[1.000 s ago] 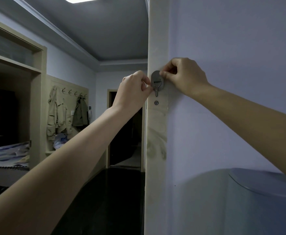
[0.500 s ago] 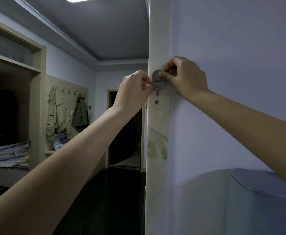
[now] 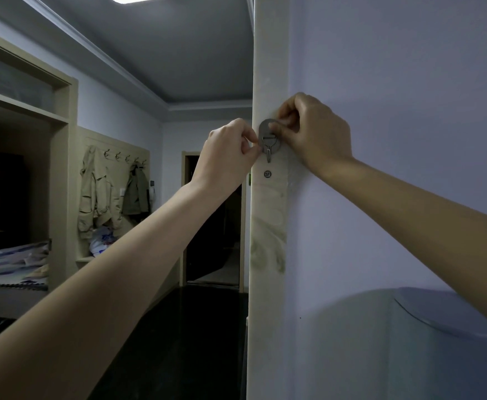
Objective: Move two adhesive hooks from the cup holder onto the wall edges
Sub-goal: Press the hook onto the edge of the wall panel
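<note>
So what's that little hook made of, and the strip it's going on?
The hook looks like metal: grey, smooth, with a dull brushed sheen. The wall edge strip looks like pale stone or a marble-look trim, judging by its cream colour and cloudy greenish veins; which one, the picture leaves open.

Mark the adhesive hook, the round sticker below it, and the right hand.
adhesive hook [image 3: 268,133]: head view, on its grey oval plate.
round sticker [image 3: 267,174]: head view, on its centre.
right hand [image 3: 317,131]: head view, on the back of the hand.

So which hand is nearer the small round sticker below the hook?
Left. The left hand sits just up-left of the round sticker; the right hand is higher, pressing the adhesive hook.
</note>
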A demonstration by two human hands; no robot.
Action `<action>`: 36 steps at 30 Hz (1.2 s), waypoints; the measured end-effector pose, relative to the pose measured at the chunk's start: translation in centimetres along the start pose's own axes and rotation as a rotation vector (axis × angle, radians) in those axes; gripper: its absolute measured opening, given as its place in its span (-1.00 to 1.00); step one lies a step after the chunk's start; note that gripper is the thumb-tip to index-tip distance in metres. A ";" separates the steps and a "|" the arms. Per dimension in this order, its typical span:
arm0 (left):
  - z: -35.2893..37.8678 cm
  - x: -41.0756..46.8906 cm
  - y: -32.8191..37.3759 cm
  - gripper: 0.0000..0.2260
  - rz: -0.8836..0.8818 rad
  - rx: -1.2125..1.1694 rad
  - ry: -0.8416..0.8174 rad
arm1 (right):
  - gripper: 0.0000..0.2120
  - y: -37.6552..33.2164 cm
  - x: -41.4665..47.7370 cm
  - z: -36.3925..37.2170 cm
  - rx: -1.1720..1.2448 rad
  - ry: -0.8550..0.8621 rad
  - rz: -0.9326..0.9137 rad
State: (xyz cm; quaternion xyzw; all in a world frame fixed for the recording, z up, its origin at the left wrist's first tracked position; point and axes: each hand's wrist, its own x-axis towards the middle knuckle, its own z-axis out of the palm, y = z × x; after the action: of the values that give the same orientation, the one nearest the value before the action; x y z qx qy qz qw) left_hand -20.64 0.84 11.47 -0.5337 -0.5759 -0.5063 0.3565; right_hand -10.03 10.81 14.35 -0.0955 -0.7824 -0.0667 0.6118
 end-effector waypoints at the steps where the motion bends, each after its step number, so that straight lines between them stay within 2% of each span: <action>1: 0.0 -0.1 0.1 -0.93 0.009 0.007 0.004 | -0.77 0.0 0.0 0.0 0.001 0.001 0.002; 9: 0.0 -0.7 0.0 -0.68 0.130 0.091 0.028 | -0.77 0.3 -0.4 -0.4 0.087 -0.032 -0.016; 19: 0.0 -0.8 -0.5 -0.69 0.188 0.196 0.049 | -0.70 0.8 -1.5 -0.6 0.004 -0.112 -0.145; 29: 0.6 -0.9 -0.7 -0.62 0.178 0.231 0.034 | -0.62 1.2 -1.8 -0.3 -0.079 -0.095 -0.182; 36: 0.3 -1.0 -0.6 -0.59 0.184 0.229 -0.003 | -0.55 1.4 -1.7 -0.3 -0.148 -0.144 -0.183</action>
State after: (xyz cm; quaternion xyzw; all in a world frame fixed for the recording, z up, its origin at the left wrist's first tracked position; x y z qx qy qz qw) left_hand -21.01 0.92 10.35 -0.5408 -0.5791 -0.4019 0.4590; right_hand -8.99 11.97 12.75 -0.0729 -0.8229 -0.1727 0.5365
